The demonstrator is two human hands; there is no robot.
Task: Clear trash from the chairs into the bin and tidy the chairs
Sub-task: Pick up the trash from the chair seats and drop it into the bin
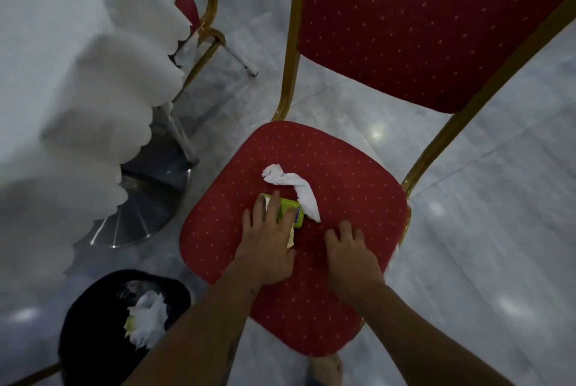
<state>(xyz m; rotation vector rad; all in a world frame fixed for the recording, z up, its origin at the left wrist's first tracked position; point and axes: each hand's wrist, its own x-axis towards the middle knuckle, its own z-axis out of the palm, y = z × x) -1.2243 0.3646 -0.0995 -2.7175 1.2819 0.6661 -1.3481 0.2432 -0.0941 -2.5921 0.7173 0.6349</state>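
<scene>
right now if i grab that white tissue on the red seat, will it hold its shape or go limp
Probably limp: the white tissue lies twisted and crumpled on the seat, so it should droop from the pinch point. It looks thin and very light, so it may drag or flutter. One end touches the green packet under the left hand and might nudge it.

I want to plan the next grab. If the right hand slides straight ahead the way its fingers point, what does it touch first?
Probably the white tissue: the right hand lies on the red seat, fingers aimed at the tissue's lower end. Only bare cushion lies between.
</scene>
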